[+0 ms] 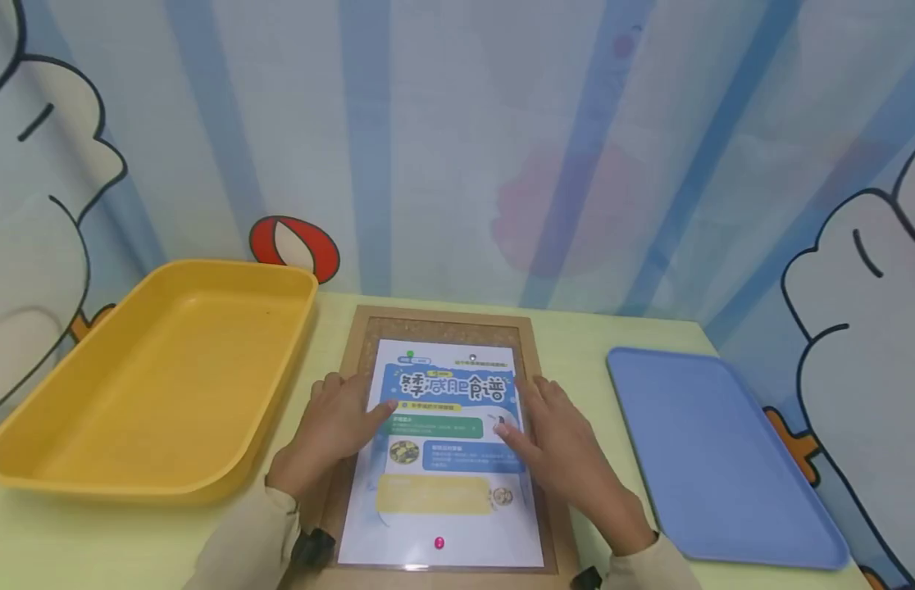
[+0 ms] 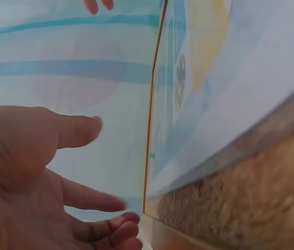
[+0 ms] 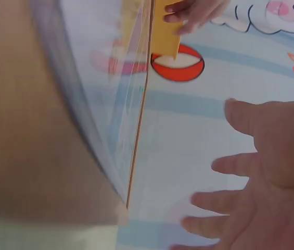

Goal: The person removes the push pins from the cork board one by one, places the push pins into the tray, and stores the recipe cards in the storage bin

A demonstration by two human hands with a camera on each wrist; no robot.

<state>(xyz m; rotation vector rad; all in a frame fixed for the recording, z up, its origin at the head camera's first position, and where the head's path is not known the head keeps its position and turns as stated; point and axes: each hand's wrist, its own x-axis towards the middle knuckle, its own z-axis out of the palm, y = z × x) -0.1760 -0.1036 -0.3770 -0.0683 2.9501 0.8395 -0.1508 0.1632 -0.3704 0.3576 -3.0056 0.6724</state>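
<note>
A wood-framed cork board [image 1: 444, 313] lies on the table with a printed poster sheet [image 1: 398, 537] on it, seemingly in a glossy clear cover. A green pushpin [image 1: 410, 354] and a white pushpin [image 1: 472, 357] show near the sheet's top, and a pink pushpin [image 1: 439, 542] near its bottom. Over the board's left side, my left hand [image 1: 338, 418] has its thumb out and fingers relaxed. My right hand [image 1: 571, 447] is at the right side, fingers spread. Both wrist views show the hands holding nothing; whether they touch the board, I cannot tell.
On the left stands a deep yellow tray [image 1: 143, 483]. To the right lies a flat blue tray [image 1: 730, 459]. Behind the pale green table [image 1: 590, 336] hangs a striped cartoon curtain [image 1: 457, 164]. A dark strap [image 1: 313, 547] sits at the left wrist.
</note>
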